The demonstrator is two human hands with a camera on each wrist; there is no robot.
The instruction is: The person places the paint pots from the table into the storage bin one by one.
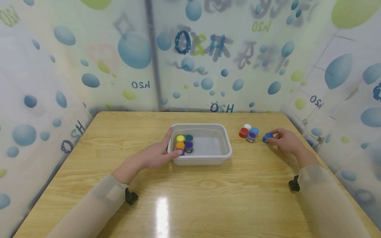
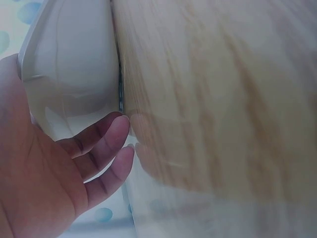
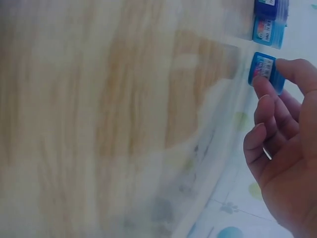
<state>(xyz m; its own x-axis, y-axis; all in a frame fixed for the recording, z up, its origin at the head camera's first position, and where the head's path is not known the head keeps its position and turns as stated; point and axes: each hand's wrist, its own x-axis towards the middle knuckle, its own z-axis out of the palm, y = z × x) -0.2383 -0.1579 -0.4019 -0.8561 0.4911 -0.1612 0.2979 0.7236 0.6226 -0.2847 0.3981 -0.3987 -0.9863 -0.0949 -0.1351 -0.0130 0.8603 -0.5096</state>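
My left hand (image 1: 154,153) grips the left end of a white plastic tub (image 1: 200,161), thumb over the front rim. In the left wrist view its fingers (image 2: 106,144) curl by the tub's lower edge. Inside stand small paint jars: yellow (image 1: 180,138), dark green (image 1: 189,138), orange (image 1: 180,145) and purple (image 1: 189,147); another is mostly hidden by my thumb. At the right, my right hand (image 1: 285,140) pinches a blue paint jar (image 1: 267,138) between thumb and fingers. Its label shows in the right wrist view, where the jar (image 3: 262,69) is tilted.
Left of my right hand stands a close group of paint jars: red (image 1: 243,133), white (image 1: 247,127), light blue (image 1: 254,131) and purple (image 1: 251,137). The wooden table (image 1: 205,195) meets patterned curtains (image 1: 190,82) at its back and sides.
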